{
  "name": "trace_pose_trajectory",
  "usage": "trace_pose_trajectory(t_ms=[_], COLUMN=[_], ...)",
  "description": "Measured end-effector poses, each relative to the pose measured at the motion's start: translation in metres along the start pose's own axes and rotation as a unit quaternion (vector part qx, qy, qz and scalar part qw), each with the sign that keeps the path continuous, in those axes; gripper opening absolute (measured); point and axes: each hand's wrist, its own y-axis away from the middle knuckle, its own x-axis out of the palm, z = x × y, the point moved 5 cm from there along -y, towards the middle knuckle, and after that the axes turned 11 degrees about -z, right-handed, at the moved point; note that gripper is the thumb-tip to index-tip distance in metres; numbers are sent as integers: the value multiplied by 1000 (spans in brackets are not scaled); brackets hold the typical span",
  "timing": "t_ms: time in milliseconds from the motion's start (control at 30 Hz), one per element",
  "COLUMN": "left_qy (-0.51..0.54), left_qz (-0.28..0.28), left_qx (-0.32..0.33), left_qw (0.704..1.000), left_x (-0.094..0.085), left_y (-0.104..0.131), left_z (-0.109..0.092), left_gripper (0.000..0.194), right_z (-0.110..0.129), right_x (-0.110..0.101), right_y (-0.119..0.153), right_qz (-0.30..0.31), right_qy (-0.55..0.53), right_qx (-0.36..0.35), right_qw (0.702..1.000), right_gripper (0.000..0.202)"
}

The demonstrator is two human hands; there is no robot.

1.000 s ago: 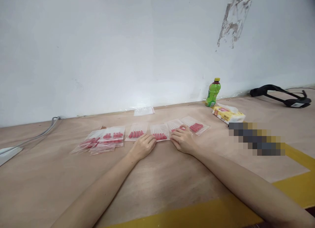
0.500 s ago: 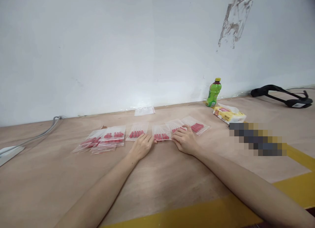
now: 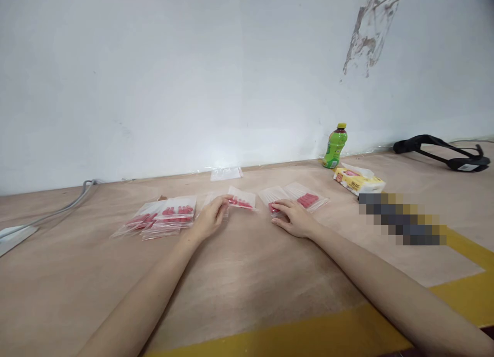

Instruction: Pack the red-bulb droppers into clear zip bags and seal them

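Observation:
My left hand (image 3: 211,216) pinches the left edge of a small clear plastic bag (image 3: 243,199) with several red pieces inside. That bag is tilted, and its right end stands free. Behind the same hand, another bag (image 3: 206,202) is mostly covered. My right hand (image 3: 295,218) lies with fingers apart over the lower part of a bag of red pieces (image 3: 271,195), hiding some of them. Just beyond it is one more bag of red pieces (image 3: 307,197), partly overlapped. On the left, several filled bags (image 3: 175,213) are heaped on one another.
A flat white packet (image 3: 226,174) lies by the wall. To the right are a green bottle (image 3: 335,147), a tissue pack (image 3: 358,179), a blurred-out dark item (image 3: 401,218) and a black frame-like object (image 3: 443,150). A grey cable (image 3: 83,192) runs along the left. Yellow tape (image 3: 293,328) edges the brown tabletop.
My left hand has moved left and taken hold of the middle bag, which has swung up and to the left, away from my right hand. The right hand's fingers have shifted slightly.

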Motion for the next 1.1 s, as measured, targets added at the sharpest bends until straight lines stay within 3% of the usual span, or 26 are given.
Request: trace_pose_trajectory(t_ms=[267, 367, 433, 533, 700, 867, 1100], left_qy=[-68, -98, -122, -139, -118, -129, -142], left_qz=[85, 96, 84, 73, 103, 92, 55], left_qx=[10, 10, 23, 77, 154, 164, 132], left_qw=[994, 991, 989, 985, 975, 974, 979], left_x=[-26, -36, -38, -24, 25, 49, 47], left_y=[23, 29, 27, 19, 5, 2, 7], left_z=[40, 38, 25, -6, -43, -41, -35], left_gripper=[23, 21, 21, 29, 18, 17, 17], right_z=[38, 50, 52, 46, 20, 6, 14], right_x=[18, 28, 31, 26, 5, 2, 7], right_y=[-13, -18, -19, -18, -10, -6, -11], right_qz=[27, 30, 18, -12, -51, -62, -79], right_qy=[-54, -80, -94, -104, -82, -105, -104], right_qx=[-20, -19, -6, 16, 36, 41, -11], right_qw=[998, 996, 995, 994, 995, 992, 991], right_gripper=[47, 51, 55, 59, 48, 31, 24])
